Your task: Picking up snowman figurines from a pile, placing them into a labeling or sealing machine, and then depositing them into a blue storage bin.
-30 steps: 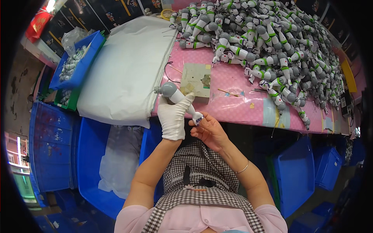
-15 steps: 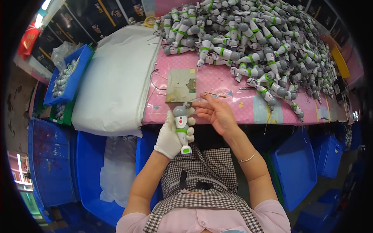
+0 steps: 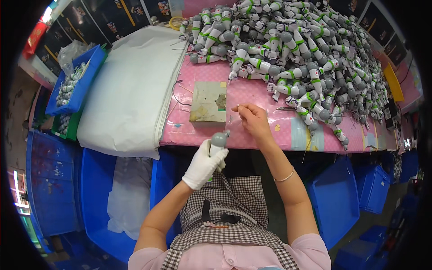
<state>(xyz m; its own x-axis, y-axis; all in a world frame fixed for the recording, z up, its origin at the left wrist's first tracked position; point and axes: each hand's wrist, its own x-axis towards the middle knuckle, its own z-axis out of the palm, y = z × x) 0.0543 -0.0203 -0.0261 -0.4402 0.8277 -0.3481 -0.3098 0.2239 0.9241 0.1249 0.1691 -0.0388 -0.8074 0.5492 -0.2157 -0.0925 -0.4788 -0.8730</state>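
Observation:
In my gloved left hand [image 3: 203,167] is a toy arm [image 3: 219,140], white with a grey ball-shaped shoulder and a bit of green. It hangs in front of the table's edge, grey end up; the glove covers most of its lower part. My bare right hand [image 3: 254,120] is over the pink table top, thumb and forefinger pinched together. Something tiny and pale shows at the fingertips, too small to name. Just left of those fingertips stands a flat metal box [image 3: 204,108] with a small cut-out on its top.
A large heap of similar toy arms [image 3: 288,49] covers the back and right of the pink table [image 3: 240,96]. White sheeting [image 3: 130,85] lies at left, beside a blue tray [image 3: 87,87] of small parts. Blue bins [image 3: 335,198] stand below the table.
My left hand has turned the toy arm and drawn it slightly down from the metal box. My right hand has moved away from the toy arm, and its fingers have closed into a pinch.

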